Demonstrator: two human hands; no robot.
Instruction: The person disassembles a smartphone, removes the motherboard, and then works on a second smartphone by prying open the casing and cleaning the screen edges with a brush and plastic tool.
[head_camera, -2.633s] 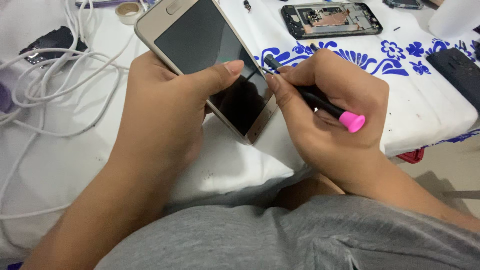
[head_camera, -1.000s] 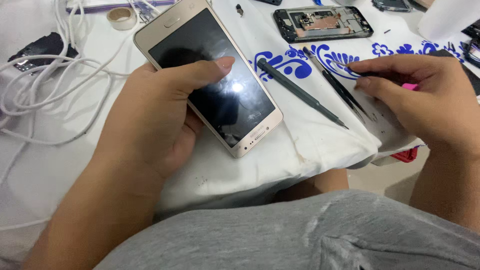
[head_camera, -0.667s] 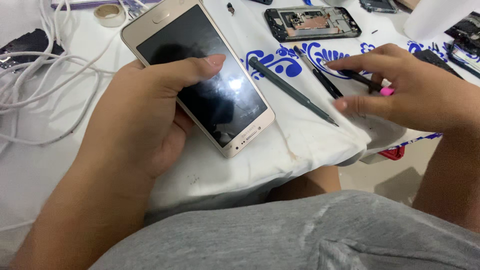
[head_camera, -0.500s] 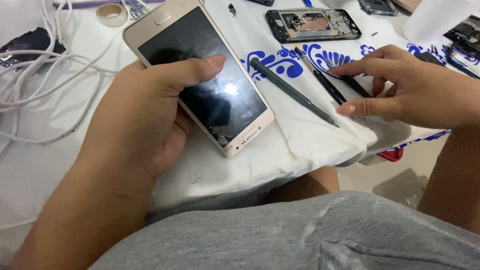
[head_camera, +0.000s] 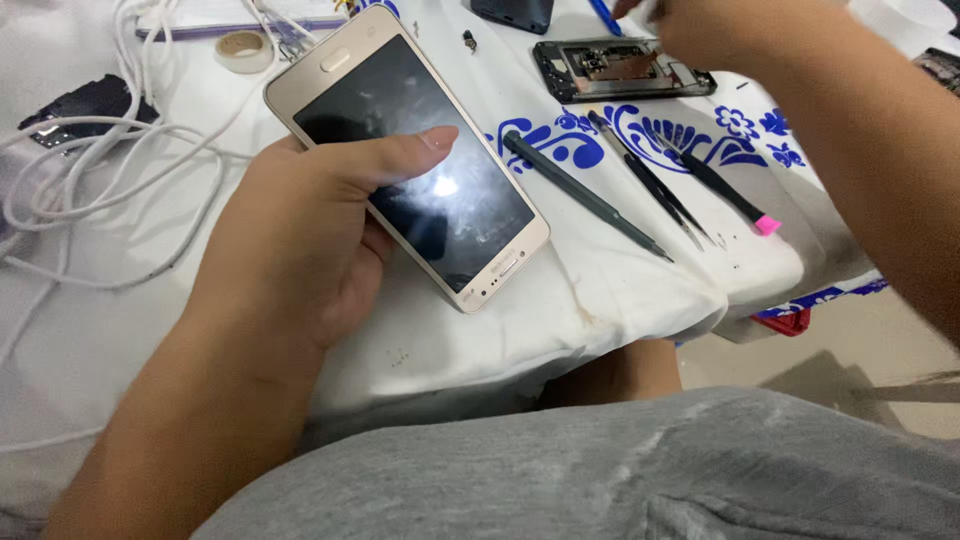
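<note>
My left hand (head_camera: 300, 230) grips a gold smartphone (head_camera: 430, 190) with a dark, smudged screen, thumb lying across the glass. The phone is held just above the white cloth (head_camera: 560, 300) on the table. My right hand (head_camera: 720, 20) reaches to the far top edge of the view, blurred; I cannot tell whether it holds anything. A black tool with a pink end (head_camera: 725, 192) lies on the cloth, beside black tweezers (head_camera: 650, 190) and a long grey tool (head_camera: 585, 195).
An opened phone frame (head_camera: 620, 68) lies at the back. White cables (head_camera: 90, 170) pile up on the left, with a roll of tape (head_camera: 243, 45) and a dark part (head_camera: 75, 105). The cloth's blue flower print (head_camera: 740, 125) is on the right. My grey shirt fills the bottom.
My right hand laid the pink-ended tool on the cloth, then lifted away toward the far top of the table. The left hand keeps its hold on the phone.
</note>
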